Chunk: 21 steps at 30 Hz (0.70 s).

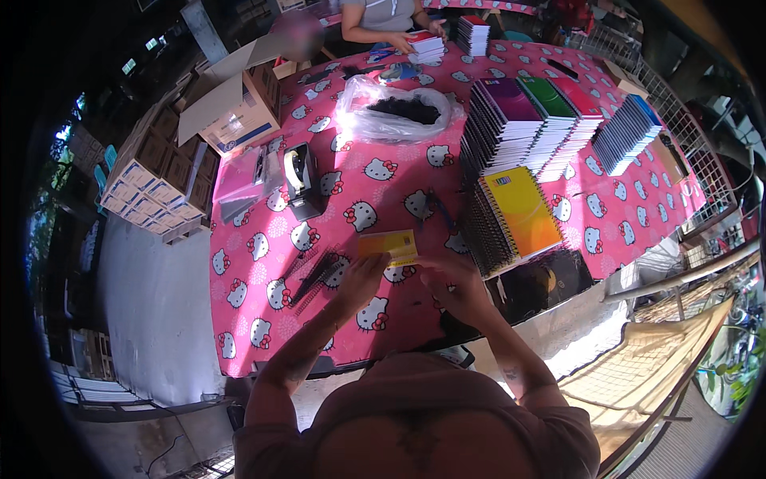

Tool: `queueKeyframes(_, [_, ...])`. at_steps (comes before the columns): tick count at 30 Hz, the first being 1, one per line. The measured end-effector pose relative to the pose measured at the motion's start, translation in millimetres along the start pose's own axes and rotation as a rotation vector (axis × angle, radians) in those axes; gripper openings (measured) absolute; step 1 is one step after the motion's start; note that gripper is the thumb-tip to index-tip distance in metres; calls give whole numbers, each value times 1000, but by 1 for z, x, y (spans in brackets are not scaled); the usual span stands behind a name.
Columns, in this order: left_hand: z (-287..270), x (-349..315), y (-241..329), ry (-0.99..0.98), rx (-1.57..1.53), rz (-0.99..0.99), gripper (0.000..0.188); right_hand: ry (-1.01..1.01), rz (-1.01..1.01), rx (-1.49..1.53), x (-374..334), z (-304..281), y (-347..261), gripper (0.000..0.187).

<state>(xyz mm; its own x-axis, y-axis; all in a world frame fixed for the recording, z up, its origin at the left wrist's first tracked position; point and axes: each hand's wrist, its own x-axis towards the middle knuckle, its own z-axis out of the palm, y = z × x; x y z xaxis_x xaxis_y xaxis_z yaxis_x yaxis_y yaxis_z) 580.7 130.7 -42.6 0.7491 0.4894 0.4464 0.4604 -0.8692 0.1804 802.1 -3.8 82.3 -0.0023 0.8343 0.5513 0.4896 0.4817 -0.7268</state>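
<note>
A small yellow notebook (386,241) with a row of holes along its near edge is in front of me over the pink patterned tablecloth. My left hand (363,277) grips its near left corner, fingers closed. My right hand (456,281) is just to the right of that edge, its fingers stretched out and seemingly holding nothing; whether a fingertip touches the notebook I cannot tell. Several loose black spiral binding coils (313,276) lie on the cloth left of my left hand. To the right stands a stack of yellow spiral notebooks (517,209), coils facing left.
Tall stacks of purple notebooks (504,97), green ones (547,96) and blue ones (630,132) stand at right. A plastic bag (359,120) of black coils lies further back, a tape dispenser (297,177) at left. Cardboard boxes (239,108) flank the table. A co-worker (383,20) handles notebooks opposite.
</note>
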Motion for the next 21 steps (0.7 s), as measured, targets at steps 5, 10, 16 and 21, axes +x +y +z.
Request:
queueKeyframes(5, [-12, 27, 12, 70, -107, -143, 32, 137, 155, -25, 2, 77, 106, 55])
queueKeyframes(10, [-23, 28, -20, 148, -67, -327, 31, 110, 450, 475, -14, 107, 170, 45])
queueKeyframes(16, [-40, -55, -134, -49, 250, -808, 23, 34, 350, 568, -3, 114, 178, 36])
queueKeyframes(21, [-48, -36, -99, 287, 211, -601, 18, -103, 402, 632, -1, 107, 181, 29])
